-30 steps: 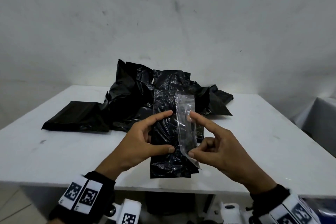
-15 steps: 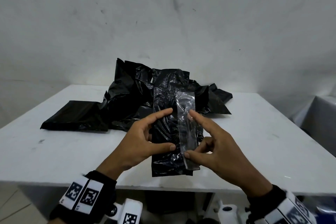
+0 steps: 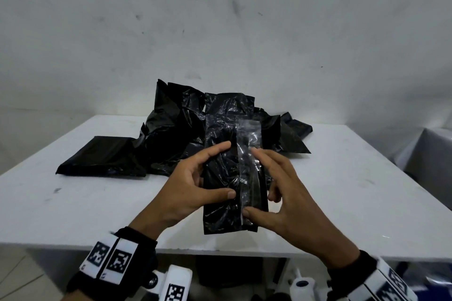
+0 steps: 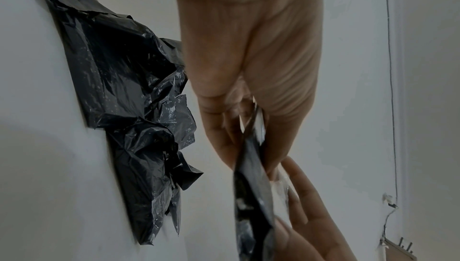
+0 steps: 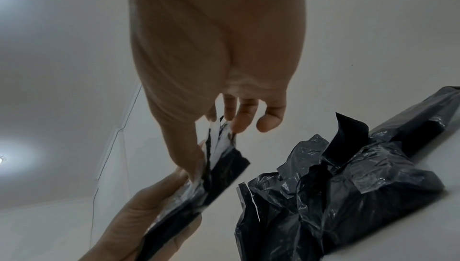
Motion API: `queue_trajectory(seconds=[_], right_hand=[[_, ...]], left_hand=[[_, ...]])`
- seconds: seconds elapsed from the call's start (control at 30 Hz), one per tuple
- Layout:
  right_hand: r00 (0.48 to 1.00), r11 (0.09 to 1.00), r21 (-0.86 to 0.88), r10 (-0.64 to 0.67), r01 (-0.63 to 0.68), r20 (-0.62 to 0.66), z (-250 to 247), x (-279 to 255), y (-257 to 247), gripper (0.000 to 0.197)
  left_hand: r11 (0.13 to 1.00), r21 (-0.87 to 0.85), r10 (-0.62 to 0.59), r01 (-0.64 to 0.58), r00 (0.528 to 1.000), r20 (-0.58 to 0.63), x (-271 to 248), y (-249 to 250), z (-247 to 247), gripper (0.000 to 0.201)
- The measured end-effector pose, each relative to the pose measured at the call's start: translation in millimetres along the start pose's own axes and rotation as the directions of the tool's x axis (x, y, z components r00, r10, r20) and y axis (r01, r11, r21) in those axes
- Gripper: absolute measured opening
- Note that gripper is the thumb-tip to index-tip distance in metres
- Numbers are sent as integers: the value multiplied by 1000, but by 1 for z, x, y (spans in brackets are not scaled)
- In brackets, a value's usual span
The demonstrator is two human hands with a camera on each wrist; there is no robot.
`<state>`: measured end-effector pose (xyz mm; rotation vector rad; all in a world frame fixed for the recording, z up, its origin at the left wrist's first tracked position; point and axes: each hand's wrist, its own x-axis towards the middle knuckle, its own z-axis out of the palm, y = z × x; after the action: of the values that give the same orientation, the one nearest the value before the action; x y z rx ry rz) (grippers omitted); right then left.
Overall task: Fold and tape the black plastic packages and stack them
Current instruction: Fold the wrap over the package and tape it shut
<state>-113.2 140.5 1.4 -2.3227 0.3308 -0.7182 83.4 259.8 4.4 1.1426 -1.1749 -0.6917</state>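
While held mid-frame above counter (image 3: pixel 73 203) by left hand (image 3: pixel 188 193), package (image 3: pixel 225 178) receiving tape (image 3: pixel 249 166); right hand (image 3: pixel 288 203) fingers pinching strip. Taping step; next: press flat, stack.

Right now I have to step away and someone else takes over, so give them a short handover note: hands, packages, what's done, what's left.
Left hand: grips the folded black package, held upright above the table's near edge, thumb and forefinger on its front.
Right hand: pinches the clear tape strip along the package's right side, forefinger up top, thumb at the lower end.
Done: package folded, tape laid lengthwise on it.
Left: smooth the tape down; whether it sticks fully cannot be told. Then set the package down to stack.
Further back: a crumpled heap of black bags, and a flat black package at its left.
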Motion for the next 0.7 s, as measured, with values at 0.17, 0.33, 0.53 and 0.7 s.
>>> queue_trajectory(seconds=[0.17,0.33,0.53,0.7], right_hand=[[1000,998,60,19,-19,-1,-2,1,2,96],[999,949,314,12,-21,32,3,2,4,77],[994,846,523,99,-107,43,12,3,7,78],[994,819,563,105,-108,37,11,2,5,80]], left_hand=[[999,-52,-16,15,1000,-24,0,0,-3,84],[993,-116,-34,27,998,-57,1,-2,-2,83],[996,88,-31,35,999,-41,-4,2,8,106],[959,283,-18,25,999,-29,-4,4,12,123]])
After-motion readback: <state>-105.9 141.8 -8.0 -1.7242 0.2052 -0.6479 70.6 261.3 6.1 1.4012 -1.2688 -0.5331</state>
